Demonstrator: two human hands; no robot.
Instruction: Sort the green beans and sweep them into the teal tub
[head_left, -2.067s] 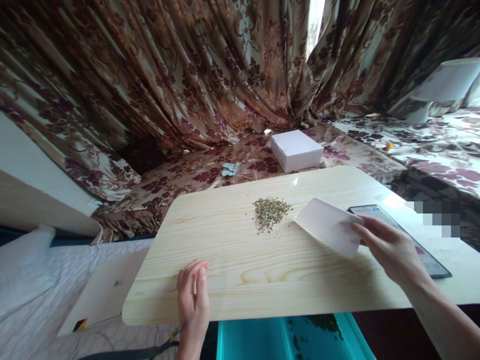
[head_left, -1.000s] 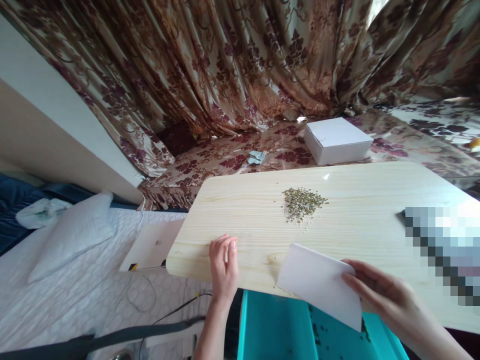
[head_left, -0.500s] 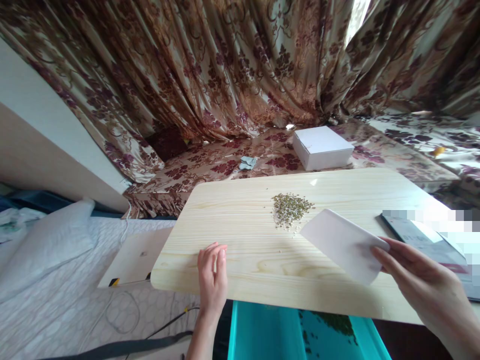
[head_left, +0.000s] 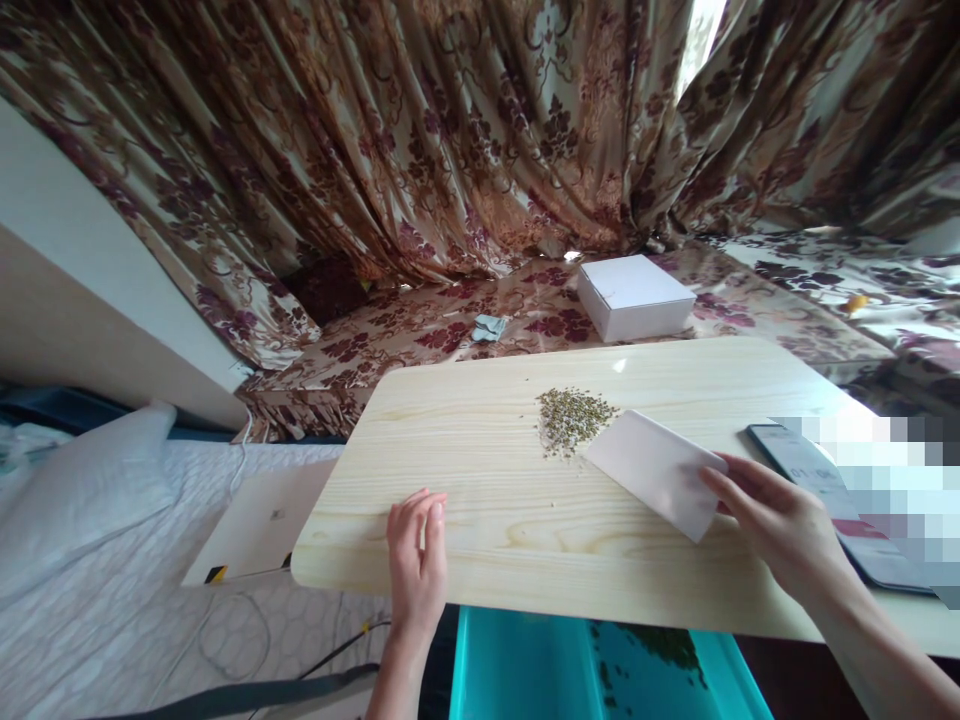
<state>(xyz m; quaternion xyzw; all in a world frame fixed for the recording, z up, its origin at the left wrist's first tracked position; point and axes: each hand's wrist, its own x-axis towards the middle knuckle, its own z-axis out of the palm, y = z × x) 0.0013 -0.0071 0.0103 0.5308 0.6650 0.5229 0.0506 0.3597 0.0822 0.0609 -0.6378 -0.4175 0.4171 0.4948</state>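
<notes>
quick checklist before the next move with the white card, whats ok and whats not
1. Right hand has the white card: ok, pinched at its right end.
2. Card touching the pile of small seeds: cannot tell; its left corner is right at the pile's lower right edge.
3. Pile fully gathered: not ok, a stray bit lies apart.
4. Left hand apart from the pile: ok, it's by the near edge of the table.
5. Teal bin below that edge: ok, dark green bits show in its right compartment.

The piled grains (head_left: 572, 418) are too small to identify; pixelation partly hides the tablet (head_left: 821, 495).
</notes>
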